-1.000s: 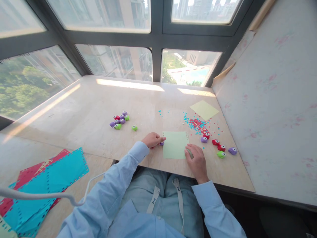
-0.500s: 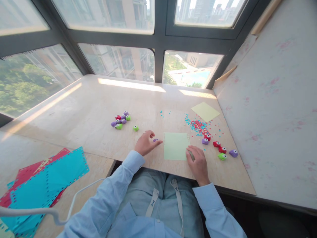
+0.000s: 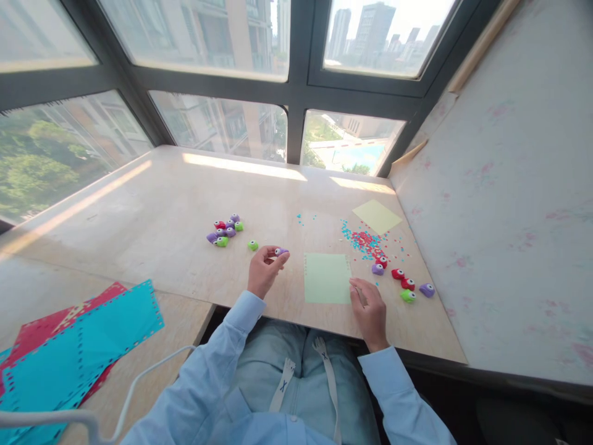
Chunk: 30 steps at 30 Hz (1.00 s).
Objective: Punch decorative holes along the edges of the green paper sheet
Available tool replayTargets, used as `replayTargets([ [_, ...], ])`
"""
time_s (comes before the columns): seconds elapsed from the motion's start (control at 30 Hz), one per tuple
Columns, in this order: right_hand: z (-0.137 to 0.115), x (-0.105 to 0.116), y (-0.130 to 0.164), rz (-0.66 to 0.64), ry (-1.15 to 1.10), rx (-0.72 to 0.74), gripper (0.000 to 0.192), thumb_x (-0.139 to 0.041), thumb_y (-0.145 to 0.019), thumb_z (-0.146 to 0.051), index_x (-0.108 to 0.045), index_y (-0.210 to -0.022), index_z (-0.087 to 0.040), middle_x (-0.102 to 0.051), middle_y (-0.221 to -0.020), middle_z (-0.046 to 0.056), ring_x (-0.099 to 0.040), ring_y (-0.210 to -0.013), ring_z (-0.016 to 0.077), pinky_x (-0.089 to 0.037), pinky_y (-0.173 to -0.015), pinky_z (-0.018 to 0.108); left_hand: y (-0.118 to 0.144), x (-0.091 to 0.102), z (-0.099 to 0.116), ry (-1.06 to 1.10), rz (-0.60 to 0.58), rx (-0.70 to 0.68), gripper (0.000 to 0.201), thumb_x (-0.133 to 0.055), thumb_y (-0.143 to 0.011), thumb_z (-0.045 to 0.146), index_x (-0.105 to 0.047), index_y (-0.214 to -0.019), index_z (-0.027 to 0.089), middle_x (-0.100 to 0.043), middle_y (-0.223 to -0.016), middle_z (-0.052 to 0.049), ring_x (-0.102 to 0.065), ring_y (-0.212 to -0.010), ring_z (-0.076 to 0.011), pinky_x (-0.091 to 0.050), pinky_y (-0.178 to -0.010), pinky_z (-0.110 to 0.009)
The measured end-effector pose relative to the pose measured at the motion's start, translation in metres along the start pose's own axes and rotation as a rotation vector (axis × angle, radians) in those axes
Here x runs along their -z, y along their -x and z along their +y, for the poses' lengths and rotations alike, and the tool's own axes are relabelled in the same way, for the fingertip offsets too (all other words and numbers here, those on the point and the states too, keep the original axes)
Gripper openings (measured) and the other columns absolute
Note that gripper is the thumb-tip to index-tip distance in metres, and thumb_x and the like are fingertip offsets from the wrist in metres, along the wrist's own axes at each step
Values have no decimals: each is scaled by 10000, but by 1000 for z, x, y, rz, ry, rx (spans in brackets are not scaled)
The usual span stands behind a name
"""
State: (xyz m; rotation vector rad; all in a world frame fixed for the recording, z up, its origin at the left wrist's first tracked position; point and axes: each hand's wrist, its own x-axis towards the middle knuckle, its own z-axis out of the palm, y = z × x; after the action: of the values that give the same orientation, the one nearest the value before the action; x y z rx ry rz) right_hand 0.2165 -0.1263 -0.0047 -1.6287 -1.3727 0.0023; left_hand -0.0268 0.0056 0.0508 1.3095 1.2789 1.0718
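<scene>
Though the left hand [image 3: 262, 273] pinches something purple [image 3: 280, 251], the right hand's [image 3: 373, 310] hold is unclear.

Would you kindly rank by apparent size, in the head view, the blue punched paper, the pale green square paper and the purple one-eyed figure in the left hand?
1. Blue punched paper
2. Pale green square paper
3. Held purple one-eyed figure
</scene>
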Motion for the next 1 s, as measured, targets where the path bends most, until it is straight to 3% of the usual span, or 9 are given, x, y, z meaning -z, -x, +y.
replayTargets([
  [0.13,-22,0,5,-16,-127,-164,243,-562,-917,-372,-701,-986,-184,-721,-1018,111,-661,-963,243,-541,-888,440,12,-10,13,-22,29,-54,422,-764,-710,482,-606,-933,161,-711,-925,-61,-633,-623,-135,-489,-586,-264],
  [0.27,-59,4,3,-139,-383,-345,311,-590,-915,-416,-663,-1116,-191,-706,-1102,120,-681,-963,231,-569,-854,403,40,-40,20,-282,-123,-211,314,-770,-746,407,-612,-916,196,-693,-893,-9,-601,-628,-122,-479,-644,-277],
  [0.33,-73,7,-4,-200,-506,-375,372,-603,-907,-437,-632,-1190,-196,-695,-1149,129,-686,-981,238,-594,-800,381,53,-57,21,-393,-182,-279,263,-757,-767,353,-603,-920,203,-678,-927,-11,-610,-654,-125,-476,-661,-279],
  [0.4,-80,11,-11,-224,-505,-388,381,-640,-878,-459,-658,-1149,-192,-708,-1115,128,-694,-947,238,-602,-784,373,62,-71,21,-464,-201,-304,192,-706,-809,298,-593,-934,208,-661,-938,-16,-613,-669,-128,-468,-644,-273],
  [0.63,-62,18,-15,-201,-411,-469,445,-718,-793,-505,-696,-1094,-178,-740,-1055,124,-716,-928,264,-599,-830,405,67,-99,14,-581,-264,-447,106,-622,-822,187,-563,-908,203,-633,-933,-53,-624,-799,-186,-487,-679,-293],
  [0.83,-51,19,-19,-193,-416,-486,431,-729,-776,-515,-714,-1036,-172,-746,-1031,125,-718,-917,269,-603,-805,402,66,-114,8,-637,-323,-506,80,-586,-862,200,-541,-929,198,-637,-918,-59,-631,-830,-207,-508,-724,-320],
  [0.9,-43,21,-25,-192,-401,-485,432,-710,-789,-518,-713,-1041,-167,-747,-1027,123,-717,-918,266,-604,-799,397,64,-114,7,-653,-352,-536,157,-589,-890,274,-541,-1016,192,-647,-964,-79,-636,-892,-232,-521,-767,-353],
  [1.0,-23,28,-36,-156,-274,-452,436,-676,-812,-511,-711,-1069,-161,-741,-1046,131,-713,-914,266,-602,-783,401,59,-113,5,-711,-353,-565,432,-609,-893,390,-485,-1240,166,-627,-1180,-158,-603,-1091,-302,-511,-890,-450],
])
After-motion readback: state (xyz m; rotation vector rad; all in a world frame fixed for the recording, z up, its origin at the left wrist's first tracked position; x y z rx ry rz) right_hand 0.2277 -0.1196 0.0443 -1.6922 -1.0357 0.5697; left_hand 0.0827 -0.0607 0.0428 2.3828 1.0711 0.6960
